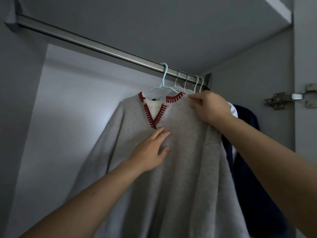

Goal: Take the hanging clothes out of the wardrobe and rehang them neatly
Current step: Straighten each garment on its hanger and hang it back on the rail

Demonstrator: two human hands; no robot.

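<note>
Right hand [210, 107] is pinching the grey sweater [180, 160] at its right shoulder, fingers closed on the knit just beside the red-stitched collar. Left hand [151, 148] is lying flat and open on the sweater's chest, just below the V-neck, gripping nothing. Sweater is hanging on a light blue hanger [162, 81] hooked over the metal rail [96, 47]. White hangers [190, 83] and a dark navy garment [248, 127] are crowding the rail's right end.
</note>
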